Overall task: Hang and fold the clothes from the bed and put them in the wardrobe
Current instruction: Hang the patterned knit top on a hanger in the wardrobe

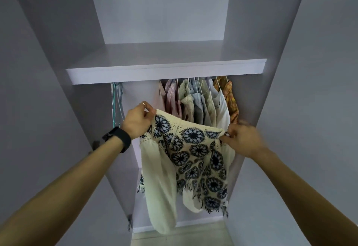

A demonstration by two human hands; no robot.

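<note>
Head view: the person stood facing an open pale grey wardrobe (251,32) with both arms stretched forward. The left hand (138,119) held the upper left edge of a cream knitted top (193,149) patterned with dark blue round flowers, its fingers (148,108) curled and pinching the fabric against the thumb. The right hand (242,139), somewhat blurred, held the opposite upper edge, and its fingers (226,140) were likewise closed in a pinch on the knit. The top hung spread between the two hands in front of the wardrobe opening, below the shelf (164,71), with its plain cream sleeves and fringed hem dangling down towards the floor (174,234).

Behind the top, a row of hung garments (197,98) in pink, beige, light blue, white and orange filled the right part of the space under the shelf. At the left end, a few thin bare hangers (116,100) hung apart from them. A black watch (118,139) sat on the left wrist and a thin ring (143,104) on one left finger.
</note>
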